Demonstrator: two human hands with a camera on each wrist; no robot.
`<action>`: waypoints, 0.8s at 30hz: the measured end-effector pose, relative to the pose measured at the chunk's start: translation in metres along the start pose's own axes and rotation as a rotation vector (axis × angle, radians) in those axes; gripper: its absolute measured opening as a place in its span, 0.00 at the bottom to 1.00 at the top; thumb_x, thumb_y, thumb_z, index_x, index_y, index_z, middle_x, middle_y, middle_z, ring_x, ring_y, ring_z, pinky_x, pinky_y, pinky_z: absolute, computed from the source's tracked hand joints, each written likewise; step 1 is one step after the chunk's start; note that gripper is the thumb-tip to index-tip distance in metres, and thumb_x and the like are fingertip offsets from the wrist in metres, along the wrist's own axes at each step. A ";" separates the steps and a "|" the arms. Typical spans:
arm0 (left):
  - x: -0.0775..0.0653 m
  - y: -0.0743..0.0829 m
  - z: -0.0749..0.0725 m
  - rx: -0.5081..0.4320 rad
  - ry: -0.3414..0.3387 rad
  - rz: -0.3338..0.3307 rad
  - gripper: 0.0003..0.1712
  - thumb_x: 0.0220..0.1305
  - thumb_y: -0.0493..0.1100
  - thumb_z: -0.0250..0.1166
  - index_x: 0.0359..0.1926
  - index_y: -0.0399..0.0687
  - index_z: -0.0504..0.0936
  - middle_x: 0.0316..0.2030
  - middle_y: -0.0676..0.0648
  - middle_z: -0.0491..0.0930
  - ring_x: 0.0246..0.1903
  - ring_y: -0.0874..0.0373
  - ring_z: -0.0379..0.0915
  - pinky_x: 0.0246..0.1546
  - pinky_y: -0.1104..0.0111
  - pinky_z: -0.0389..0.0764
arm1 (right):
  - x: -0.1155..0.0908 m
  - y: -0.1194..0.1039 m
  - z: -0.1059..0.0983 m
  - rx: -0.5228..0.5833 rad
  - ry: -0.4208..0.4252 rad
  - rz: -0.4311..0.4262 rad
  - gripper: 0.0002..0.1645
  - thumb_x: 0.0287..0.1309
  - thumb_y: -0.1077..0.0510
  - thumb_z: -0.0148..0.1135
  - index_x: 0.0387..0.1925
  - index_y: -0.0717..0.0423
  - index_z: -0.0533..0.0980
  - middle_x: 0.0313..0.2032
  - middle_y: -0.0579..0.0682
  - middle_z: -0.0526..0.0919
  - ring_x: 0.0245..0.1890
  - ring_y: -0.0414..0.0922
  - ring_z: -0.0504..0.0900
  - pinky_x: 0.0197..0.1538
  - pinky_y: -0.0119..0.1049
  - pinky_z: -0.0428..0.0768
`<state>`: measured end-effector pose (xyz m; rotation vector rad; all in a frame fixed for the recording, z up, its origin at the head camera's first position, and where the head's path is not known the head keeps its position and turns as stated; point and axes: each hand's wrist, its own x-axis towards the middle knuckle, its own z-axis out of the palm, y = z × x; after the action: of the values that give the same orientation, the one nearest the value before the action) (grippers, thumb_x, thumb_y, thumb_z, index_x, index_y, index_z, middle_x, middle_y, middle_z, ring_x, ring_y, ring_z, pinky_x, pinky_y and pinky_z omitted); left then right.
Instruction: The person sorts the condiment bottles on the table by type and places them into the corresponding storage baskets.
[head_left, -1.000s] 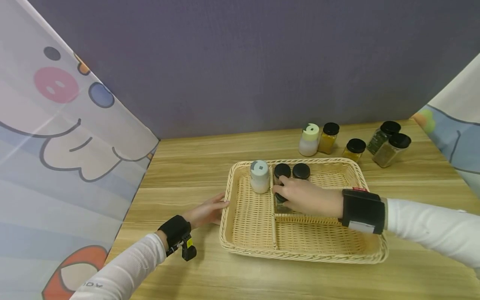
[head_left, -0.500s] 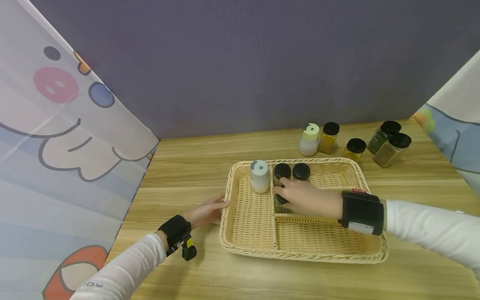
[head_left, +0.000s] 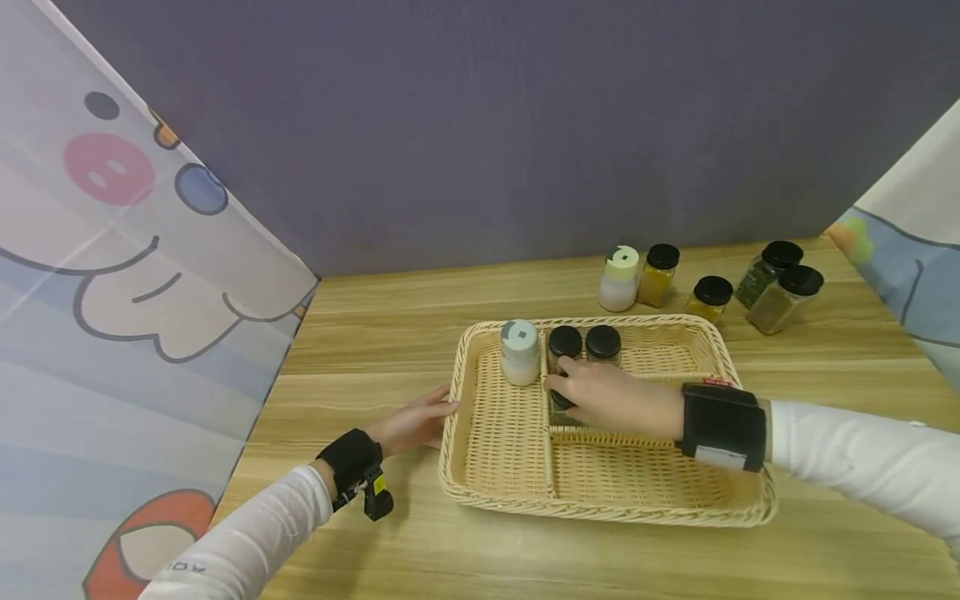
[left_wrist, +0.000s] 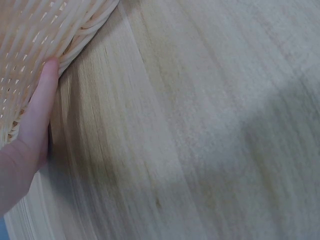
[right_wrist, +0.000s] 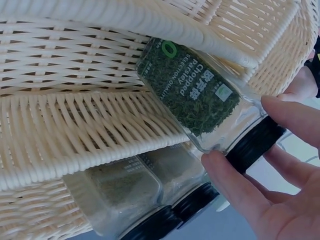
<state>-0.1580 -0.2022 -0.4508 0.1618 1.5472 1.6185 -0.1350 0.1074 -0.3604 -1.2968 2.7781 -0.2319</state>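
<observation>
My right hand [head_left: 611,396] grips the black lid of a square glass jar of chopped parsley [right_wrist: 192,90], thumb on one side and fingers on the other. The jar stands in a narrow middle compartment of the wicker basket [head_left: 600,517]; in the head view the hand partly covers it. Behind a woven divider [right_wrist: 95,130], two black-lidded jars, a left one [head_left: 565,343] and a right one [head_left: 603,343], stand side by side. My left hand [head_left: 412,423] rests against the basket's left outer wall, its finger [left_wrist: 44,95] extended along the weave.
A white-capped shaker [head_left: 520,354] stands in the basket's left compartment. Behind the basket are a yellow-capped shaker [head_left: 618,279], a yellow spice jar [head_left: 657,277] and a shorter-looking one [head_left: 708,298]. Further right, a green herb jar [head_left: 765,275] stands beside a brownish jar [head_left: 783,302].
</observation>
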 end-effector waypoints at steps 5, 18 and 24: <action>0.000 0.000 0.000 0.003 0.005 -0.002 0.33 0.68 0.47 0.44 0.68 0.54 0.40 0.64 0.38 0.52 0.61 0.43 0.51 0.49 0.48 0.67 | 0.001 0.001 0.000 -0.052 0.009 -0.034 0.23 0.42 0.58 0.69 0.42 0.60 0.74 0.32 0.55 0.73 0.27 0.46 0.76 0.25 0.31 0.74; 0.000 0.000 0.000 -0.002 0.002 -0.005 0.32 0.68 0.46 0.44 0.68 0.55 0.41 0.64 0.38 0.52 0.61 0.44 0.52 0.50 0.48 0.67 | -0.002 0.004 0.001 0.045 0.010 -0.019 0.27 0.43 0.57 0.68 0.48 0.61 0.72 0.36 0.54 0.72 0.31 0.46 0.76 0.29 0.32 0.76; 0.000 0.000 0.000 0.002 -0.003 -0.003 0.32 0.68 0.46 0.43 0.68 0.54 0.41 0.64 0.38 0.52 0.61 0.44 0.52 0.50 0.48 0.67 | -0.006 0.006 -0.007 0.070 0.049 -0.026 0.27 0.43 0.56 0.68 0.47 0.60 0.72 0.36 0.52 0.73 0.31 0.44 0.75 0.29 0.30 0.76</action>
<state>-0.1583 -0.2020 -0.4508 0.1630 1.5458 1.6145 -0.1368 0.1169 -0.3544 -1.3298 2.7665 -0.3635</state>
